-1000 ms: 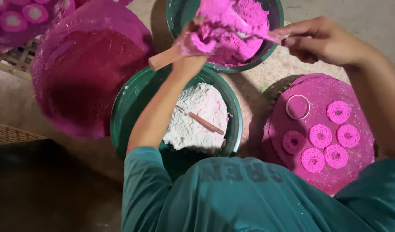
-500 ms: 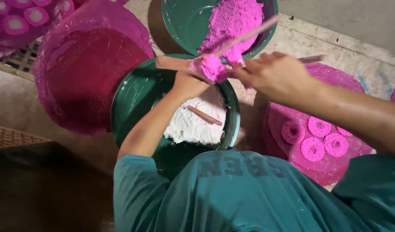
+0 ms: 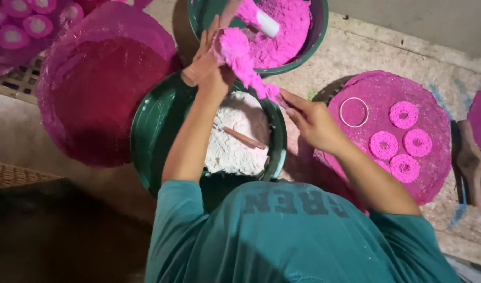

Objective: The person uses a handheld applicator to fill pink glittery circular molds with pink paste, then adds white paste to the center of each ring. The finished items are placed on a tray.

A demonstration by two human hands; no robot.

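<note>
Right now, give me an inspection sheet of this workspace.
Surface: rough pale floor, dusted with powder.
Job's things: pink powder clump above green bowl of white powder, a stick lying in it.
Clutter: green bowl of pink powder; round pink board with pink rings; empty pink tray.
Grippers: left hand holds the clump on a wooden tool; right hand is next to the falling powder.
Cables: nothing seen.
Surroundings: woven mat at left.

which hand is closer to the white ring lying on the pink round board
Right. The right hand is just left of the white ring on the pink round board. The left hand, holding a clump of pink powder, is farther off, over the green basins.
</note>
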